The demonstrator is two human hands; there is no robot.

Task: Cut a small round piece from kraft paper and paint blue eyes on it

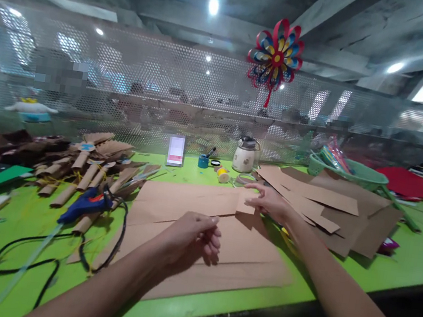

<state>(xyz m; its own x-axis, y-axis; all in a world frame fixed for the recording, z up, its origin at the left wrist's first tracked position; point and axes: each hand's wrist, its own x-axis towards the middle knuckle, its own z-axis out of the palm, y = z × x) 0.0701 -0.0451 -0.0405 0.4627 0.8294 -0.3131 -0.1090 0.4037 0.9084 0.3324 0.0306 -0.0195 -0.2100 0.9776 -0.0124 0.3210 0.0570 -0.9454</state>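
Observation:
A small piece of brown cardboard [246, 203] is in my right hand [270, 202], pinched at its right side. It lies over larger flat sheets of brown cardboard [198, 198] on the table in front of me. Just above those sheets is my left hand [200, 235], its fingers loosely curled in and its thumb against the forefinger; nothing shows in it. To the left rests a blue hot glue gun [86, 206] with a clear glue stick out of its back and a black cord.
Rolled cardboard tubes with yellow string [87, 175] are heaped at the left. Cut cardboard strips [327, 201] pile up at the right, by a green basket [367, 172]. A yellow thread spool [222, 175], blue jar [203, 161], phone [176, 150] and white flask [244, 155] stand behind.

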